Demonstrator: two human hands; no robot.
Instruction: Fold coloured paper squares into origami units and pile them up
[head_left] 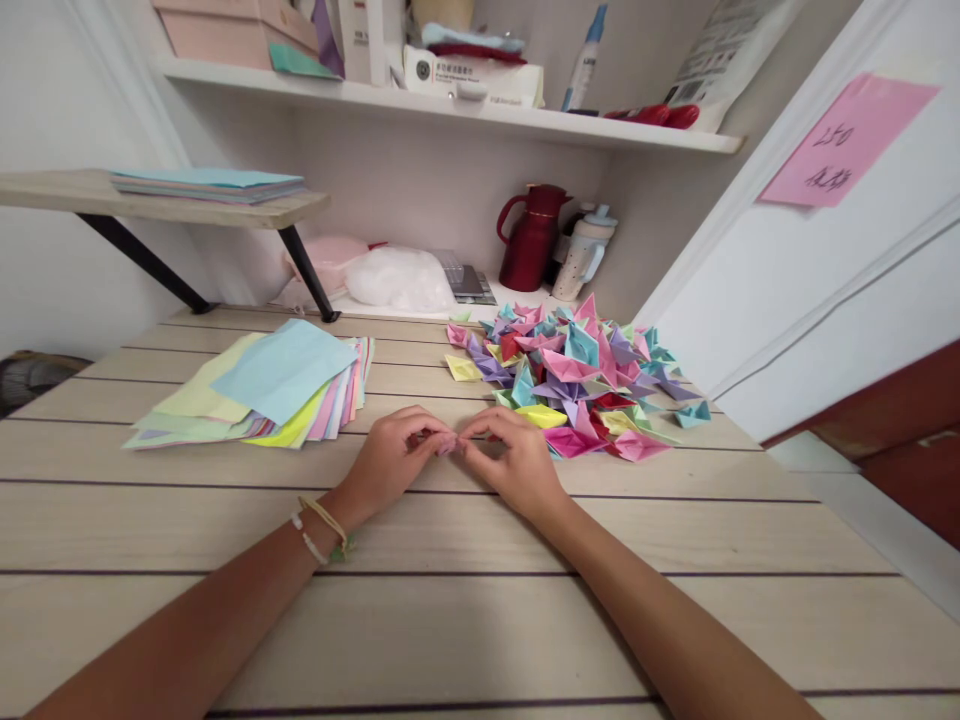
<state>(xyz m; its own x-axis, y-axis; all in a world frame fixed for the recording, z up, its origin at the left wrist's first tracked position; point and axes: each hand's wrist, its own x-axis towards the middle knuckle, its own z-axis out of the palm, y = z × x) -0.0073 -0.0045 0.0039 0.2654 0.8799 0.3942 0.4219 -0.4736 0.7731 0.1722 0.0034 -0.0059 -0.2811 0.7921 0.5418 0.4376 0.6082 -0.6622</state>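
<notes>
A small piece of folded pinkish-purple paper [447,444] is pinched between my two hands over the middle of the slatted wooden table [480,620]. My left hand [394,452] closes thumb and fingers on its left side. From the right, my right hand [514,458] has its fingertips closed at the paper's other edge. Most of the paper is hidden by the fingers, so its folded shape is unclear. To the right of my hands lies a heap of folded paper boats [574,375] in many colours. A fanned stack of coloured paper sheets [292,375] lies on the left.
A small raised shelf [217,208] on black legs holds more paper [210,182] at the left. Behind stand a red jug [531,240], a pale bottle [583,255] and a white plastic bag [401,278]. A pink note [847,140] is stuck on the right wall.
</notes>
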